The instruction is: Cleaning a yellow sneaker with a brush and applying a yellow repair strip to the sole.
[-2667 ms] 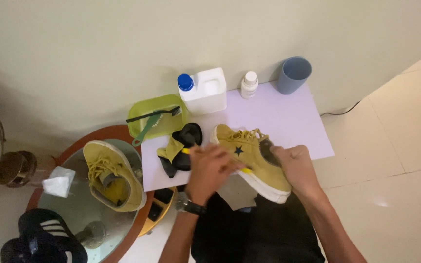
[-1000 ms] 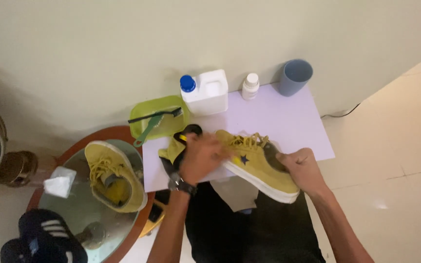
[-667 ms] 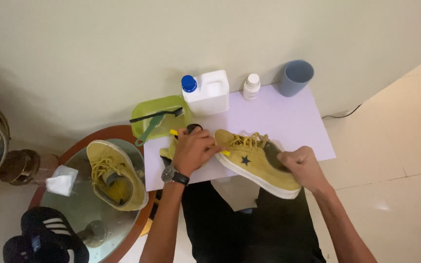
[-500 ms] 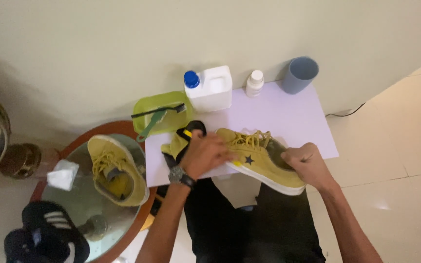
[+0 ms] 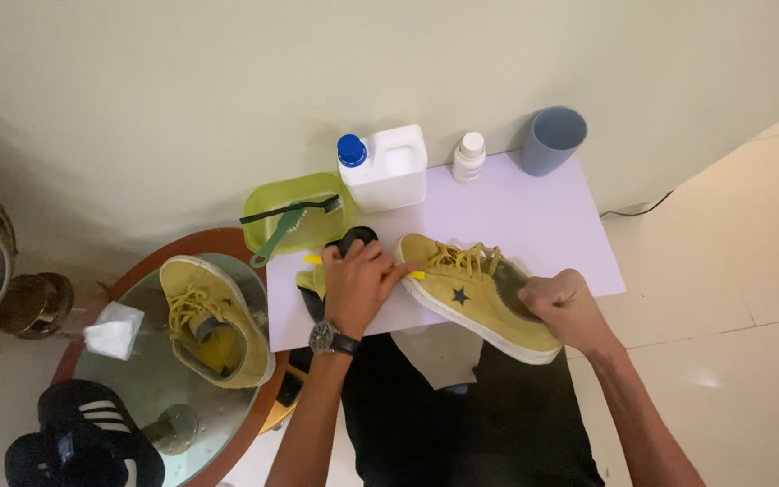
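While right hand grips yellow sneaker heel, left hand apparently pinches yellow brush at toe.

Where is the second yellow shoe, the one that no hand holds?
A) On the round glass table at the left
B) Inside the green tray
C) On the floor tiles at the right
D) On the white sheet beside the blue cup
A: the second shoe lies on the round glass table, apart from the shoe that the right hand holds and the left hand touches.
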